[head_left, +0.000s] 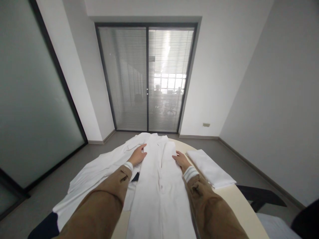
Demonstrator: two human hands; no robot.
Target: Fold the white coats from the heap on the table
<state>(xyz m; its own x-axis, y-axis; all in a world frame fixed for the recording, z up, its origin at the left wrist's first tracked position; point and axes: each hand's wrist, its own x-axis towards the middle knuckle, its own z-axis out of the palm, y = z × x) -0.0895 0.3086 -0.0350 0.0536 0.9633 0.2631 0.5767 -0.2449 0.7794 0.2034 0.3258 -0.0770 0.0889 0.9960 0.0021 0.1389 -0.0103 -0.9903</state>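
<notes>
A white coat (pixel 159 186) lies stretched out lengthwise on a pale round table (pixel 239 202), folded into a long narrow strip. My left hand (pixel 138 155) rests flat on its upper left edge, fingers stretched toward the collar. My right hand (pixel 181 160) lies flat on its upper right edge, fingers spread. Both arms wear brown sleeves with striped cuffs. Neither hand holds anything.
More white garments (pixel 99 172) lie spread to the left of the coat. A folded white garment (pixel 210 167) sits at the table's right. Dark chairs (pixel 261 196) stand at the right. Glass doors with blinds (pixel 147 79) are ahead, and a frosted glass wall is on the left.
</notes>
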